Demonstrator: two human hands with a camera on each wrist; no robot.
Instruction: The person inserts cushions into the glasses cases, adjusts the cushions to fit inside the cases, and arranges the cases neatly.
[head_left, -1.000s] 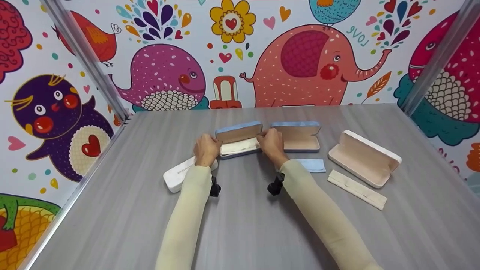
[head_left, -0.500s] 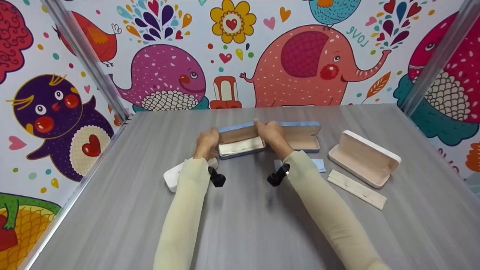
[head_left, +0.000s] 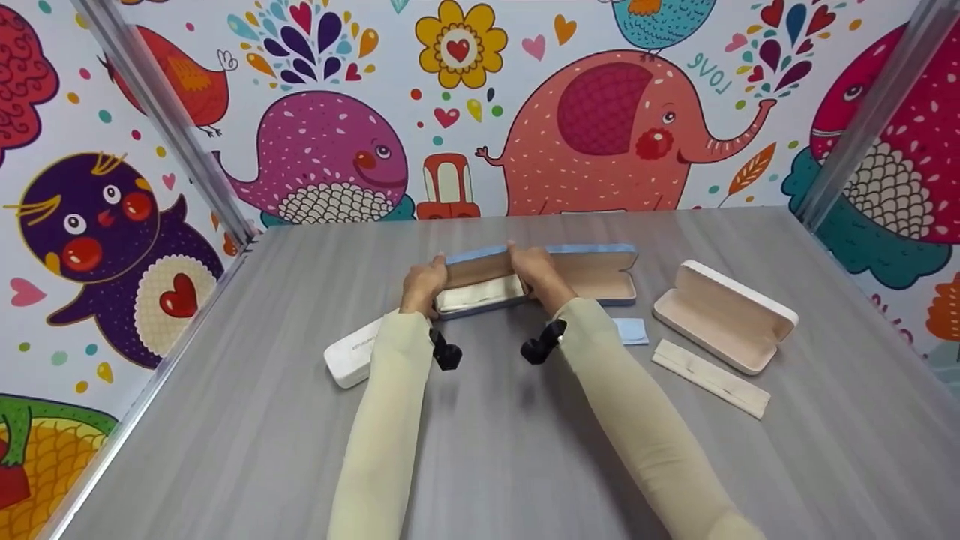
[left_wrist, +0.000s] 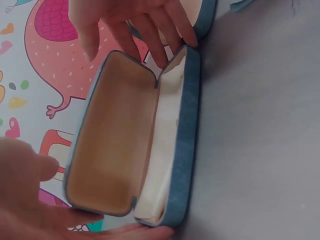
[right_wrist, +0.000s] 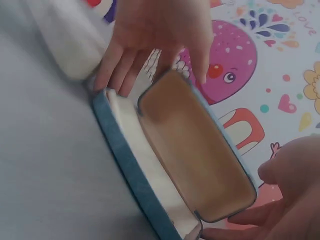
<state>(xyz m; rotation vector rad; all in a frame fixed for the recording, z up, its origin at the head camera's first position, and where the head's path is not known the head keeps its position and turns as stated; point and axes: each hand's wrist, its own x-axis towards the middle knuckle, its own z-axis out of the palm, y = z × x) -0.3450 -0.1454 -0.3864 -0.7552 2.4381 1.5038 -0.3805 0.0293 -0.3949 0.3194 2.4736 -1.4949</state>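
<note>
A blue glasses case point(head_left: 480, 262) stands with its lid up and tan lining showing. A folded cream cloth point(head_left: 480, 294) lies in its base. At the case's left end is my left hand point(head_left: 423, 285), its straight fingers touching the end in the left wrist view and its thumb held off the lid. My right hand point(head_left: 535, 271) is at the opposite end, fingers extended along it and thumb raised beside the lid, as the right wrist view shows. Just right of that hand sits a second opened blue glasses case point(head_left: 600, 283), partly hidden by it.
A closed white glasses case point(head_left: 351, 357) lies by the left forearm. To the right are an opened white glasses case point(head_left: 720, 330), a folded cream cloth point(head_left: 709, 379) and a light blue cloth point(head_left: 631, 331) partly behind the right sleeve. A printed wall point(head_left: 450, 112) borders the table.
Both hands have moved from the cloth at the case's base to its two ends, thumbs now up by the lid. The case has shifted very slightly; the other cases stay put.
</note>
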